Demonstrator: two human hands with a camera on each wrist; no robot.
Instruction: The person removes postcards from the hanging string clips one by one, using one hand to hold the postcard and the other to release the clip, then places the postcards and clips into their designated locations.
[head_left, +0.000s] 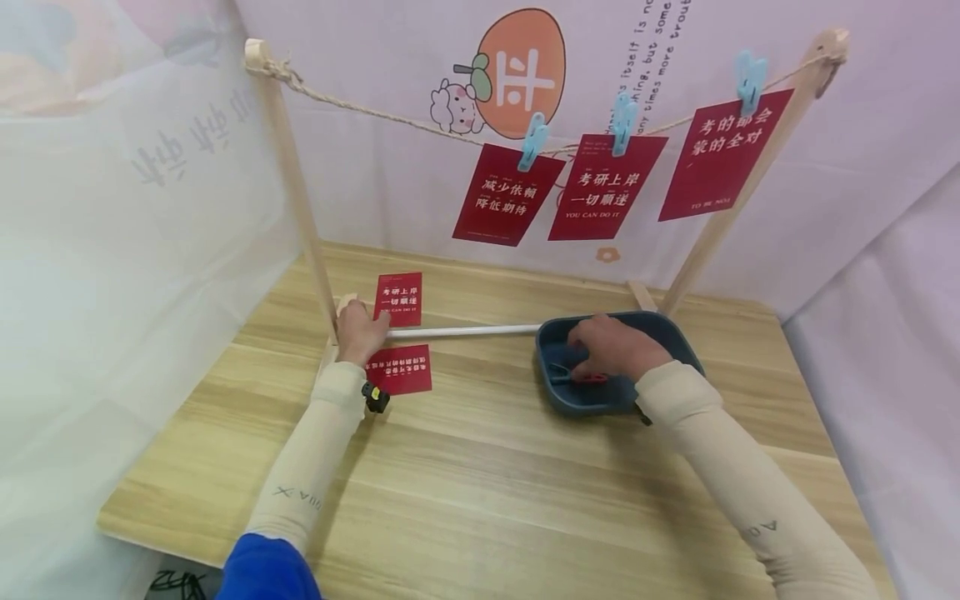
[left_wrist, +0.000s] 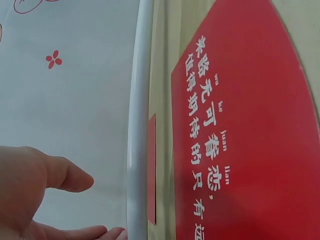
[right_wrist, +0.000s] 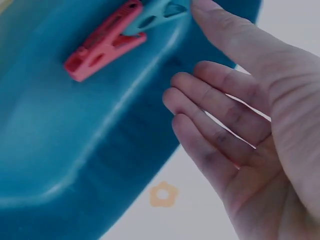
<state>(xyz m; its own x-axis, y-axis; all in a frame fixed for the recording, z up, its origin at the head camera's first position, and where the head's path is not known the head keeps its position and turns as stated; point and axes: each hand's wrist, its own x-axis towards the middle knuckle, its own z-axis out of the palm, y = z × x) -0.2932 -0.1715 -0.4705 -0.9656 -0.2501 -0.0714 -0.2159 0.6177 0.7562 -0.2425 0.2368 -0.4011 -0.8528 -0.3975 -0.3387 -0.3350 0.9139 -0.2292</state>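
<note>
In the head view my left hand (head_left: 362, 332) is at the foot of the left wooden post, beside a red card (head_left: 403, 287) and above a second red card (head_left: 408, 369). Its thumb and fingers are apart in the left wrist view, with nothing seen between them. My right hand (head_left: 617, 345) reaches into a dark blue plastic basin (head_left: 555, 397). A red clothespin (right_wrist: 102, 45) and a light blue clothespin (right_wrist: 156, 18) lie in the basin. The right thumb tip is close to the blue one; whether they touch I cannot tell. The right fingers are loosely bent, holding nothing visible.
A twine (head_left: 390, 117) runs between two wooden posts. Three red cards hang from it on light blue clothespins, including a middle card (head_left: 606, 187). A white rod (head_left: 472, 331) crosses low between the posts. Patterned white cloth (head_left: 360, 192) stands behind the wooden table (head_left: 480, 500).
</note>
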